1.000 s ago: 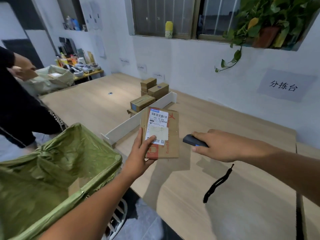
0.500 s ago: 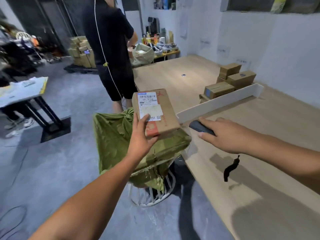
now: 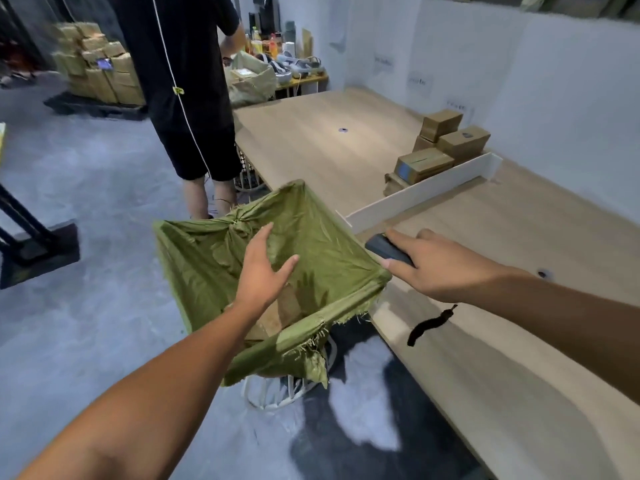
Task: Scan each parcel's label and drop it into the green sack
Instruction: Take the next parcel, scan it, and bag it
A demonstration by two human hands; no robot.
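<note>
Cardboard parcels (image 3: 424,164) lie beyond the divider (image 3: 415,199), nearer my right fingers (image 3: 403,239), which grip the scanner (image 3: 382,248); left fingers (image 3: 259,240) spread empty over the green sack (image 3: 329,237).

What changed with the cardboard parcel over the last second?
The left hand swung leftward from over the wooden table to the green woven sack and let go of the flat brown cardboard parcel, which seems to lie deep inside now. The hand hangs open above the sack's mouth. The right hand kept gripping the dark handheld scanner. The cardboard boxes behind the white divider stayed put.
</note>
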